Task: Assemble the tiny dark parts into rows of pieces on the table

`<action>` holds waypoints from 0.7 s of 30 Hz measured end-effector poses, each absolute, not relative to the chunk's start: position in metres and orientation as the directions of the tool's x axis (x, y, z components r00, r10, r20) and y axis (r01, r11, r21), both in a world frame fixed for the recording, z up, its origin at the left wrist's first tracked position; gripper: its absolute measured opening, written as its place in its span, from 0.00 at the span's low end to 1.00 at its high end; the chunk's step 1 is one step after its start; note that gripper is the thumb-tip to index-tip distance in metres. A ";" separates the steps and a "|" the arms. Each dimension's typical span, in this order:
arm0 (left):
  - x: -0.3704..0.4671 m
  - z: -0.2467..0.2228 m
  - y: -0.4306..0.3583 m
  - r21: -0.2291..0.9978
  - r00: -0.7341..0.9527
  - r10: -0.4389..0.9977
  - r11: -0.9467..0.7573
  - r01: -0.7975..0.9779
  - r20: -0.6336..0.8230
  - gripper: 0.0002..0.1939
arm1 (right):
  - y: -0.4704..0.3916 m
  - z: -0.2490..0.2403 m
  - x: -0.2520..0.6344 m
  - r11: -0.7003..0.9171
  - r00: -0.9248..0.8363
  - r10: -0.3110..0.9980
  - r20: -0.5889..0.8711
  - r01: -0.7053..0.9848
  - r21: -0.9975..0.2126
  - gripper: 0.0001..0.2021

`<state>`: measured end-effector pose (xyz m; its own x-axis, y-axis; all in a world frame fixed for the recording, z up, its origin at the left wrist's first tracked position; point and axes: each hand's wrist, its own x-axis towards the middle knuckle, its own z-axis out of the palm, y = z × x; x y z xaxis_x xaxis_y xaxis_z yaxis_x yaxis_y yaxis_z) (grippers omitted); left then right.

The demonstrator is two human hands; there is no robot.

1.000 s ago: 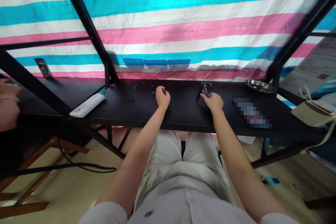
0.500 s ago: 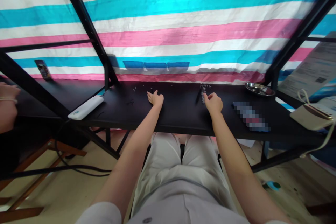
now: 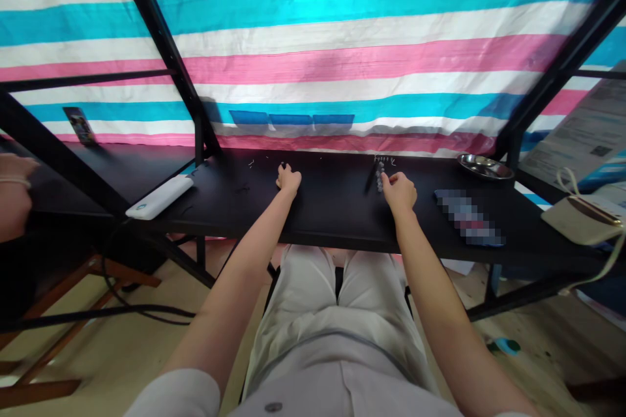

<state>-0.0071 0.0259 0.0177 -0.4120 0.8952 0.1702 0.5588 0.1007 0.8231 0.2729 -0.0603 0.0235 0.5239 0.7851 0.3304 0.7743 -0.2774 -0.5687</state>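
My left hand (image 3: 288, 179) is over the middle of the black table (image 3: 332, 208), fingers curled in at a small dark piece (image 3: 282, 164). What lies between the fingertips is too small to make out. Further right, my right hand (image 3: 401, 190) has its thumb and fingers drawn together at the edge of a row of small grey pieces (image 3: 380, 176). I cannot tell whether it grips one of them. A dark, narrow shape (image 3: 372, 177) lies along the row's left side. Behind it is a line of tiny whitish bits (image 3: 384, 159).
A white power bank-like box (image 3: 161, 197) lies at the left. On the right are a round metal dish (image 3: 485, 167), a blurred-out flat object (image 3: 468, 218) and a beige pouch (image 3: 581, 216). Black frame posts (image 3: 161, 32) flank a striped sheet (image 3: 342, 65). Another person's hand (image 3: 14, 195) is far left.
My left hand's fingers, spread before, have curled in at the small dark piece. My right hand has stayed by the grey row, almost still.
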 end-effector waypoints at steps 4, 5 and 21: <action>0.010 0.015 0.021 0.913 -0.298 0.935 -0.059 0.403 0.192 0.29 | -0.062 0.024 0.271 -0.249 0.523 0.761 0.384 0.782 -0.572 0.20; 0.016 0.014 0.020 0.932 -0.257 0.945 -0.107 0.347 0.204 0.28 | -0.062 0.025 0.271 -0.242 0.521 0.757 0.394 0.784 -0.572 0.20; 0.063 0.010 -0.019 0.948 0.261 0.912 -0.290 -0.134 0.316 0.17 | -0.068 0.017 0.239 0.250 -0.020 0.808 0.588 0.917 -0.312 0.19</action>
<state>0.0630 -0.0195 0.0096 0.2612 0.9122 0.3157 -0.1335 -0.2898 0.9477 0.2394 -0.0676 0.0169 -0.0204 0.8083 0.5885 0.9167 0.2501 -0.3117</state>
